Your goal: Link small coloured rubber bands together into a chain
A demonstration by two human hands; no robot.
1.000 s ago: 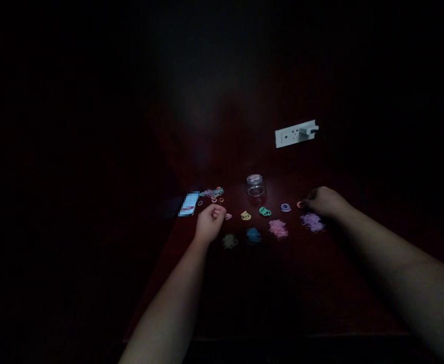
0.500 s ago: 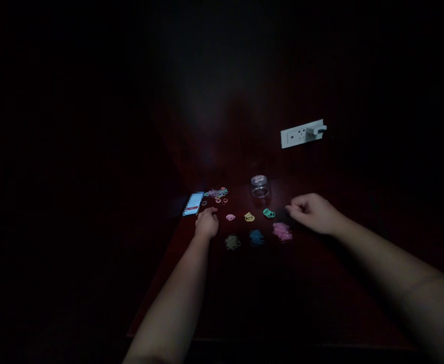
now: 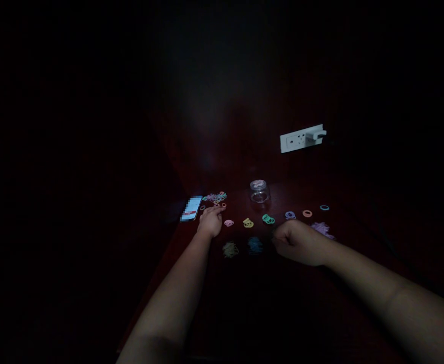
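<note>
My left hand (image 3: 210, 222) lies low over the table's left side, fingers stretched toward small pale-orange hair ties (image 3: 224, 205) near a mixed heap of hair ties (image 3: 215, 197). My right hand (image 3: 300, 242) is curled with the fingertips pressed together; whatever they hold, if anything, is hidden. It hovers in front of a row of pink (image 3: 228, 223), yellow (image 3: 248, 223), green (image 3: 268, 219), purple (image 3: 290, 215), orange (image 3: 307, 214) and blue hair ties (image 3: 324, 208). Nearer me are olive (image 3: 230, 249), blue (image 3: 255, 245) and lilac piles of thin bands (image 3: 322, 230).
A clear lidded jar (image 3: 259, 192) stands at the back. A lit phone (image 3: 191, 208) lies at the left edge of the dark red table (image 3: 267, 303). On the wall a white socket panel (image 3: 292, 142) holds a plug (image 3: 315, 135). The surroundings are very dark.
My right hand has left the orange hair tie and moved left and nearer me, now covering the pink pile. My left hand has gone from curled to fingers extended toward the heap.
</note>
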